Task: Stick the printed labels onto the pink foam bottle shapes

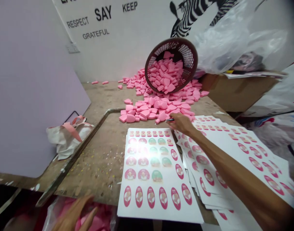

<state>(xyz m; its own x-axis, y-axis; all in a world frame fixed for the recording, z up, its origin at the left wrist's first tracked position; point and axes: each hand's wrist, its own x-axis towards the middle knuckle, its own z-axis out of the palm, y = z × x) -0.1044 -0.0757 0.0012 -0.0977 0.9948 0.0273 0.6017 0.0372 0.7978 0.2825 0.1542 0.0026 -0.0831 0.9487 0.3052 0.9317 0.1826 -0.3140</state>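
Observation:
My right hand (181, 123) reaches to the near edge of a pile of pink bottle-shaped pieces (145, 113). Its fingers are closed round a slim dark pen-like tool (169, 120); only the tip shows, so its exact kind is unclear. Just in front of that hand lies a stack of sticker sheets (147, 175) with pink and green round labels and pink oval ones. My left hand (74, 214), slightly blurred, is low at the table's front edge, fingers apart and nothing visible in them. Beneath it is a clear plastic bag of pink pieces (99, 221).
A brown basket (194, 61) lies tipped at the back, pink pieces spilling out. More printed sheets (216, 154) are fanned out on the right. A cardboard box (238, 91) and plastic bags (224, 38) stand behind them. At left are a cloth bag (65, 141) and a pale board (33, 89).

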